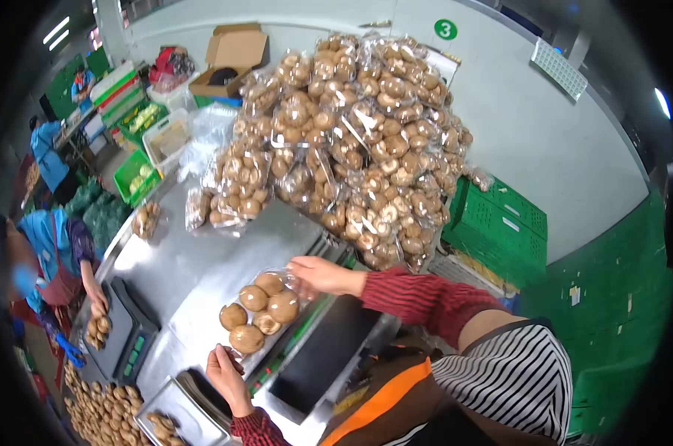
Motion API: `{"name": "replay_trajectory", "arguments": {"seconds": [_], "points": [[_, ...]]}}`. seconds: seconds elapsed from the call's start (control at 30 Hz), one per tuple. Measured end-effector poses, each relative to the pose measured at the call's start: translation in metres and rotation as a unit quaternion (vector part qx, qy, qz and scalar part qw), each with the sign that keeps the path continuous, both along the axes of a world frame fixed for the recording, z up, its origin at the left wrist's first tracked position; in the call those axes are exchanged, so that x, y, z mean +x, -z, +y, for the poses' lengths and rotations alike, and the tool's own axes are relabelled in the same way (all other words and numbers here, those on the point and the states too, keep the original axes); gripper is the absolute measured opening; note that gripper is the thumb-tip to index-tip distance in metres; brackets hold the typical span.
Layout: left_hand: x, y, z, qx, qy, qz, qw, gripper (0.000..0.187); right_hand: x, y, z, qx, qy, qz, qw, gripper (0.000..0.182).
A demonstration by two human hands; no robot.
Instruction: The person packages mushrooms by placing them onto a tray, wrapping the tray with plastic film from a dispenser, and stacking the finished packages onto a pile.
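Observation:
A clear plastic bag of brown mushrooms [262, 308] lies between my hands, over the metal table and beside a long device with a dark flat top [325, 353]. My right hand [325, 275] is closed on the gathered film at the bag's far end, its arm reaching in from the right in a ribbed red sleeve. At the near end my left hand [226, 377] has its thumb and fingers drawn together by the lowest mushroom; the film there is hard to make out. Below my left hand stands a tray [184, 409] with a few mushrooms in it.
A tall heap of bagged mushrooms [351, 141] covers the table's back. Green crates [500, 215] stand at right. On the left, a co-worker in blue [50, 253] reaches to mushrooms beside a dark scale [128, 334]. Loose mushrooms [102, 412] lie at lower left.

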State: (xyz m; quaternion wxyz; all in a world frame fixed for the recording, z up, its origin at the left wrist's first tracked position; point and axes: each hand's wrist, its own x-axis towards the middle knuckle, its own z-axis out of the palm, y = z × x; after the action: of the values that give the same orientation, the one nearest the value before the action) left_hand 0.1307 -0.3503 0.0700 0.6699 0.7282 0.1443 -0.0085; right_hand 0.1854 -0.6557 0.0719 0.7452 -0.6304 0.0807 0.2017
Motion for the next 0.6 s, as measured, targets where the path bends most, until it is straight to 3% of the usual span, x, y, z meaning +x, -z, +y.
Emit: {"name": "replay_trajectory", "arguments": {"seconds": [0.1,0.17,0.23,0.27,0.3,0.37,0.4,0.47,0.5,0.6], "points": [[-0.059,-0.016,-0.007,0.066,0.055,0.069,0.994,0.035,-0.072,-0.006,-0.024,0.064,-0.030,0.114,0.991,0.028],[-0.083,-0.003,-0.011,0.101,0.095,0.092,0.986,0.036,-0.104,-0.005,-0.024,-0.014,-0.006,0.136,0.991,0.029],[-0.100,0.019,-0.027,0.061,0.015,0.047,0.997,0.035,-0.124,0.030,-0.022,-0.198,0.044,-0.037,0.979,0.033],[-0.107,0.051,-0.026,0.169,-0.005,-0.023,0.985,0.037,-0.129,0.013,-0.015,-0.249,0.078,-0.086,0.962,0.034],[-0.110,0.040,-0.040,0.190,-0.025,-0.050,0.980,0.036,-0.137,0.020,-0.011,-0.301,0.116,-0.129,0.938,0.031],[-0.121,0.036,-0.054,0.159,-0.010,-0.039,0.986,0.035,-0.160,0.017,-0.012,-0.369,0.129,-0.186,0.901,0.027],[-0.126,0.041,-0.055,0.160,-0.006,-0.030,0.987,0.035,-0.174,0.025,-0.017,-0.359,0.162,-0.160,0.905,0.026],[-0.130,0.060,-0.051,0.337,0.076,-0.111,0.932,0.032,-0.204,0.052,-0.047,-0.406,0.202,-0.121,0.883,0.023],[-0.126,0.072,-0.050,0.404,0.093,-0.132,0.901,0.030,-0.218,0.074,-0.067,-0.417,0.216,-0.162,0.868,0.025],[-0.103,0.096,-0.075,0.484,0.126,-0.219,0.838,0.027,-0.238,0.138,-0.084,-0.453,0.309,-0.088,0.832,0.030]]}}
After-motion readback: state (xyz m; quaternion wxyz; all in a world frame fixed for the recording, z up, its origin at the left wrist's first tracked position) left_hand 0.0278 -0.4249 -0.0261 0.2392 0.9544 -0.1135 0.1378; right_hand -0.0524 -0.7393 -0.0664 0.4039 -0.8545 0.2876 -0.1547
